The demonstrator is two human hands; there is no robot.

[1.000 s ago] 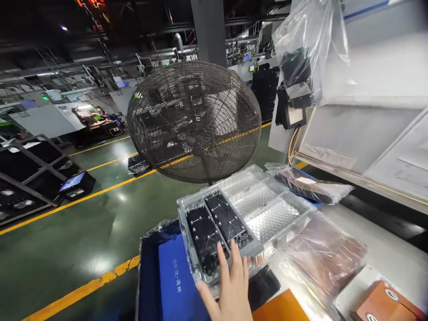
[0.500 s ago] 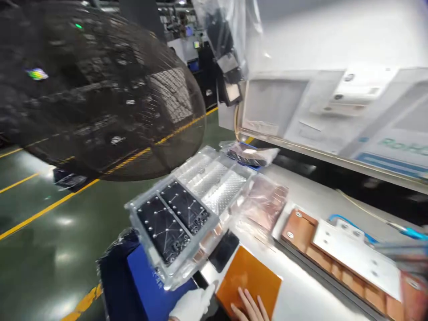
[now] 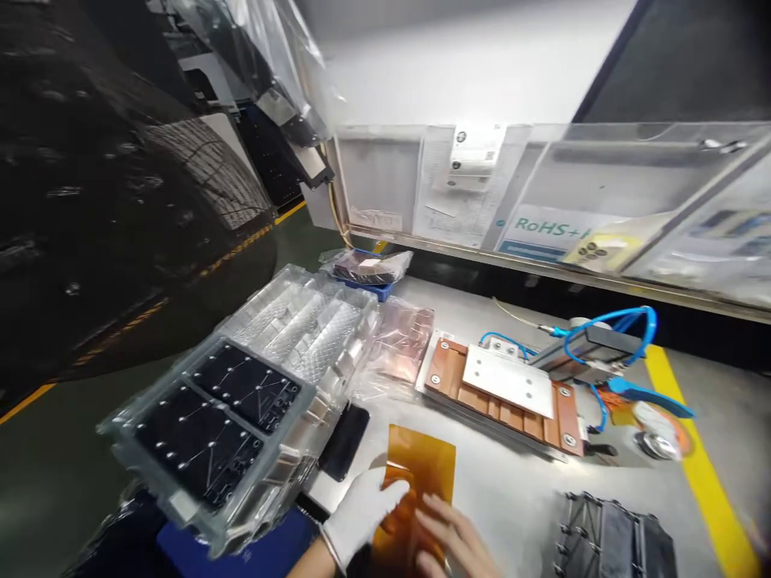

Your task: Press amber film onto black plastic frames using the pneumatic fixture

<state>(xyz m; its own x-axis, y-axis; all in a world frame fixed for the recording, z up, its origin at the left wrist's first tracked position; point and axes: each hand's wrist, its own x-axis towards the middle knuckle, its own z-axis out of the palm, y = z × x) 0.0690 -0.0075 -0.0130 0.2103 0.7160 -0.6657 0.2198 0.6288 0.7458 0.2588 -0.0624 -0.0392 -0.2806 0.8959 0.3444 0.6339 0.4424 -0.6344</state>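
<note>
My left hand [image 3: 365, 514] wears a white glove and grips the left edge of a glossy, see-through amber film sheet [image 3: 430, 457]. Its thumb lies over the sheet, and its fingers show dimly through the film. My right hand [image 3: 454, 542], bare, rests on the sheet's lower right face with fingers apart. Just beyond the gloved hand lies a black phone-like slab [image 3: 344, 441]. Left of it, a clear plastic tray [image 3: 271, 437] holds flat black parts [image 3: 196, 437] with small studs. The sheet's lower end is hidden by the hands and the frame edge.
A copper-coloured fixture with a white plate [image 3: 506, 377] stands right of centre, with blue air tubes [image 3: 654, 329] beside it. Finned black blocks [image 3: 614, 538] sit at lower right. Bagged copper-coloured parts [image 3: 401, 341] lie behind. A large dark mesh guard [image 3: 120, 201] is at left.
The view has swung right, bringing the finned blocks and blue tubes into sight. My left hand, earlier beside the amber sheet, now grips its edge. The sheet is turned more upright.
</note>
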